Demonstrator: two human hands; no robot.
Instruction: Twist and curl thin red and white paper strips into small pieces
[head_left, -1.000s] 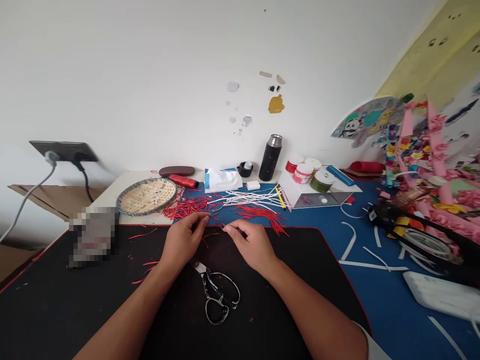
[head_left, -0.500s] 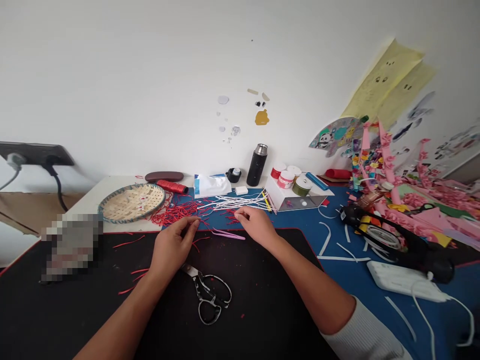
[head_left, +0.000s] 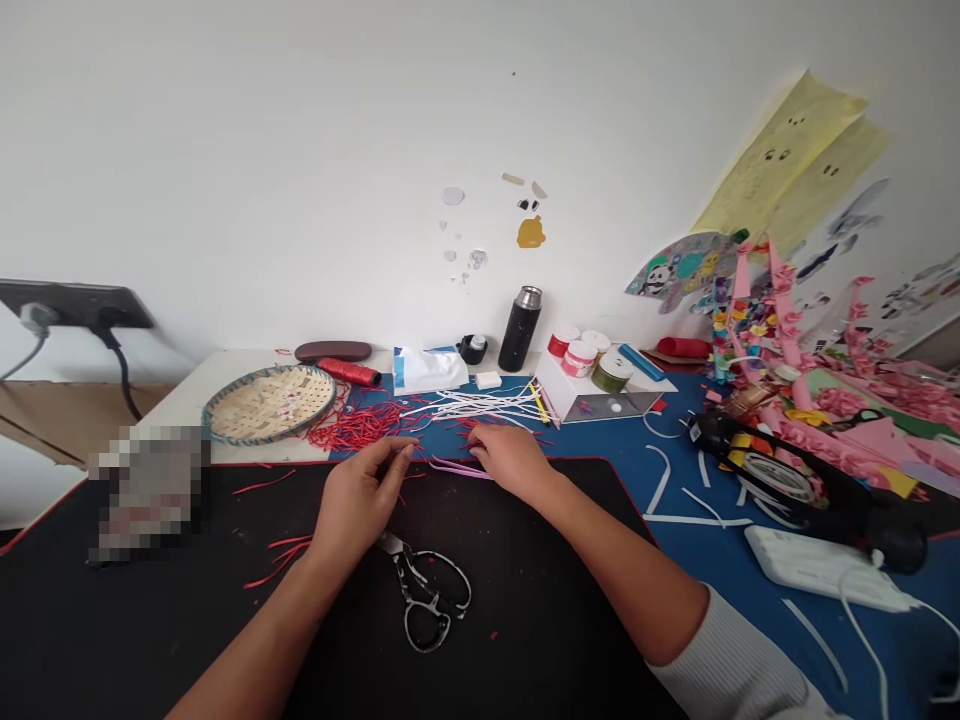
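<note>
My left hand (head_left: 361, 500) is closed in a pinch above the black mat, thumb and forefinger tips together. Whatever it holds is too small to make out. Across from it, my right hand (head_left: 510, 462) has its fingers drawn together at the mat's far edge. It overlaps one end of the purple tweezers (head_left: 459, 468); I cannot tell whether it grips them. Black-handled scissors (head_left: 427, 590) lie beside my left wrist, their blades partly hidden. Beyond my left hand is a heap of red cord pieces (head_left: 360, 425), and white strips (head_left: 480, 405) lie behind both hands.
At back left are a woven basket (head_left: 270, 405) and a red thread spool (head_left: 349, 373). A black flask (head_left: 520, 330) stands by the wall, near ribbon rolls (head_left: 580, 358) on a white box (head_left: 600, 400). Pink paper flowers (head_left: 840, 400) and a white power strip (head_left: 825, 568) occupy the right.
The view has shifted slightly, so things appear a little further right. My right hand has moved left and down relative to the table and now covers the near end of the tweezers. My left hand stays pinched.
</note>
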